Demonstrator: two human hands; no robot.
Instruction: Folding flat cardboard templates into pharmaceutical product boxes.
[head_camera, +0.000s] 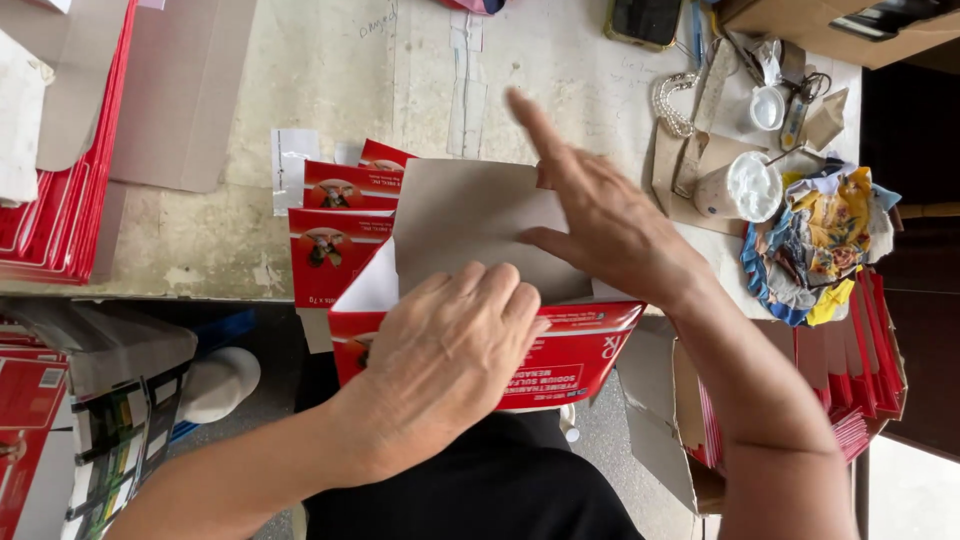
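Observation:
A flat red printed carton (580, 360) with a grey-brown cardboard inside (465, 215) lies across the near table edge. My left hand (450, 355) presses down on the carton's red front panel, fingers curled over its fold. My right hand (600, 215) rests on the raised grey flap, fingers spread and the index finger pointing up and away. Two more red carton pieces (335, 245) lie just left of the flap on the table.
A stack of flat red cartons (60, 200) sits at the far left with a grey board (180, 90). At the right are a white cup (740, 190), a crumpled colourful cloth (820, 240), a phone (642, 20), and a box of red cartons (850, 380) below.

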